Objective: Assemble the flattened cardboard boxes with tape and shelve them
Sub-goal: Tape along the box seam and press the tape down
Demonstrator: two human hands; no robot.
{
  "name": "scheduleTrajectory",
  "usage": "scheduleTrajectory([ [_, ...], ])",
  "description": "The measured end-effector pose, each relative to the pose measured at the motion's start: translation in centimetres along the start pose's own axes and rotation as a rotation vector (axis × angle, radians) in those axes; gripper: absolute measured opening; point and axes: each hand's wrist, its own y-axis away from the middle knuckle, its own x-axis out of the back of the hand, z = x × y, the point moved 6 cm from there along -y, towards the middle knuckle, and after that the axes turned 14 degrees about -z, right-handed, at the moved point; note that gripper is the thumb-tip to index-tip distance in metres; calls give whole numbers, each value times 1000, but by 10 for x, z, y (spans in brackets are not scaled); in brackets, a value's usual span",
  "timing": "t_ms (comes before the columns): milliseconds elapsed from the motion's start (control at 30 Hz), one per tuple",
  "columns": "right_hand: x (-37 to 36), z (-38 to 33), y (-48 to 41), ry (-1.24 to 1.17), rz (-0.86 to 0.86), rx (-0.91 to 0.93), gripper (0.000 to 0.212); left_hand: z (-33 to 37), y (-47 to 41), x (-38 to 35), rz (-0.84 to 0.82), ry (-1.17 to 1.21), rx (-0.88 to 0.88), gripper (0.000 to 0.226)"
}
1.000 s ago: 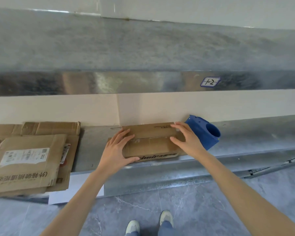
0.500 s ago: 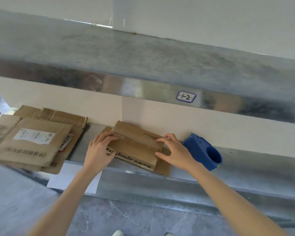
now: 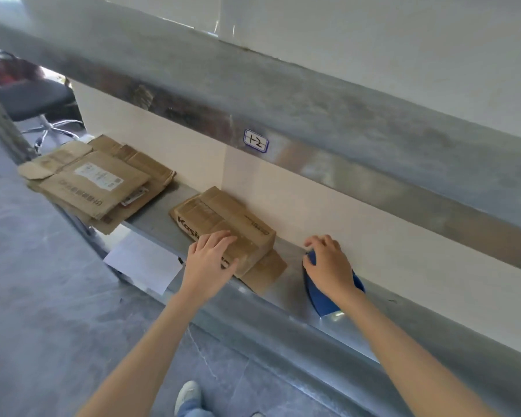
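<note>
A small flattened brown cardboard box [image 3: 220, 221] with dark lettering lies on the metal shelf [image 3: 289, 314], close to the back wall. My left hand [image 3: 208, 263] rests flat on its near end, fingers spread over the cardboard. To the right, my right hand [image 3: 328, 266] is closed over the top of a blue tape dispenser [image 3: 322, 299] that sits on the shelf. Most of the dispenser is hidden under the hand. A stack of larger flattened boxes [image 3: 94, 185] lies further left on the same shelf.
An upper metal shelf [image 3: 313, 115] with a "1-2" label [image 3: 255, 141] overhangs the work area. A white sheet of paper [image 3: 143, 263] hangs below the shelf edge. An office chair [image 3: 33, 97] stands at the far left. My shoe [image 3: 187, 392] is on the grey floor.
My right hand left the small box and moved right onto the blue dispenser. The left hand slid to the box's near end. The view has tilted and swung left.
</note>
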Motion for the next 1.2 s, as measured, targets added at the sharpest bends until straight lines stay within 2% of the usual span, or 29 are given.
scheduleTrajectory([
  [100, -1, 24, 14, -61, 23, -136, 23, 7, 2, -3, -3, -13, 19, 47],
  [267, -14, 43, 30, -148, -40, -221, 47, 10, 2, -8, -22, -30, 32, 45],
  [500, -23, 45, 37, -146, -73, -281, 62, 7, 2, -14, -26, -45, 17, 45],
  [733, -43, 51, 40, -344, -175, -258, 83, 2, 2, -15, -58, -44, 1, 46],
  [900, -37, 66, 33, -463, -281, -325, 92, 1, 3, -14, -75, -30, -4, 46],
  [1033, -31, 72, 24, -566, -338, -337, 86, 3, 3, -12, -67, -19, -6, 46],
  [1200, -28, 74, 15, -548, -310, -338, 83, 5, 4, -17, -97, -19, -46, 56],
])
